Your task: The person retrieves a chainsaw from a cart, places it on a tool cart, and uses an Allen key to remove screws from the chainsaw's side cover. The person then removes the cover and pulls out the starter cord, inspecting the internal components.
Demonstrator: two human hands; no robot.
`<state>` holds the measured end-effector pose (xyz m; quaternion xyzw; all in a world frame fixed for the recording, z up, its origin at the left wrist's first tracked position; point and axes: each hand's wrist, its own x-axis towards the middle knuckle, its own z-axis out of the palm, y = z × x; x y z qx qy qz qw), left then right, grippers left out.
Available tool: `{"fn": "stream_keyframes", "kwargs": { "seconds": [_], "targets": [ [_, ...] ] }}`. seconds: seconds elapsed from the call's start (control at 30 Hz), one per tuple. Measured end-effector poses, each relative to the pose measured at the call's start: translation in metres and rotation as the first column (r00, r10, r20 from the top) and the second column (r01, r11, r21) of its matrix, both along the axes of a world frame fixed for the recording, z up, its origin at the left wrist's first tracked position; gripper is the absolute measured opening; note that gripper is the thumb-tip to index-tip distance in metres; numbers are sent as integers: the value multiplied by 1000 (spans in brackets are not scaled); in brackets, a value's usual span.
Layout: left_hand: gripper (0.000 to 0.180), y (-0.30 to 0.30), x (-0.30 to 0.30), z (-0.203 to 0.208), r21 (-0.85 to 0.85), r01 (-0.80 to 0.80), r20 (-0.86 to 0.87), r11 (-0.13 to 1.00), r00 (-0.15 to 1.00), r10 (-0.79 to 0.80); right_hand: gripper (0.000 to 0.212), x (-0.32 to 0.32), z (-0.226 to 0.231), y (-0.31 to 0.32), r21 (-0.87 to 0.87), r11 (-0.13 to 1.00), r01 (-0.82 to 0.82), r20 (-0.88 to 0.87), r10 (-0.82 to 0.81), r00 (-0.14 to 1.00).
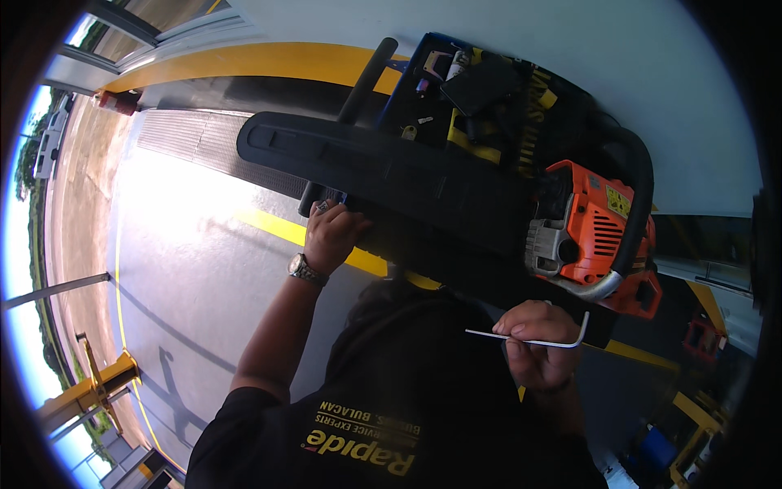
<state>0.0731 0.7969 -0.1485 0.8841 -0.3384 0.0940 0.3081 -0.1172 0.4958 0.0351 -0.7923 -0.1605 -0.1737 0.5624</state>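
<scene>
An orange chainsaw (601, 216) with a black front handle lies on its side across a blue-edged cart (393, 80). Its long black bar cover (358, 156) stretches to the left. My left hand (329, 236), wearing a watch and a ring, is closed at the near edge of the cart, beside the lower end of the cart's black push handle (375, 77). Its fingertips are hidden below the bar cover. In front of my body, near the saw's engine end, my right hand (544, 320) pinches a silver L-shaped hex key (564, 345), its long arm pointing left.
Beyond the bar cover, the cart top carries small loose parts (409, 131), a dark flat object (481, 84) and yellow-and-black strapping (533, 114). A pale wall (652, 73) stands behind. At the left, a yellow metal post (90, 387) rises beside the grey floor (187, 269).
</scene>
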Motion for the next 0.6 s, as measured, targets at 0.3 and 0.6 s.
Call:
{"fn": "stream_keyframes", "kwargs": {
  "seconds": [0.3, 0.6],
  "targets": [
    [17, 3, 16, 10, 14, 237, 16, 971, 971, -237, 23, 32, -20, 33, -56, 998, 20, -36, -22, 999],
    [35, 15, -15, 59, 78, -327, -698, 942, 657, 285, 20, 40, -19, 29, -120, 992, 44, -106, -57, 993]
  ]
}}
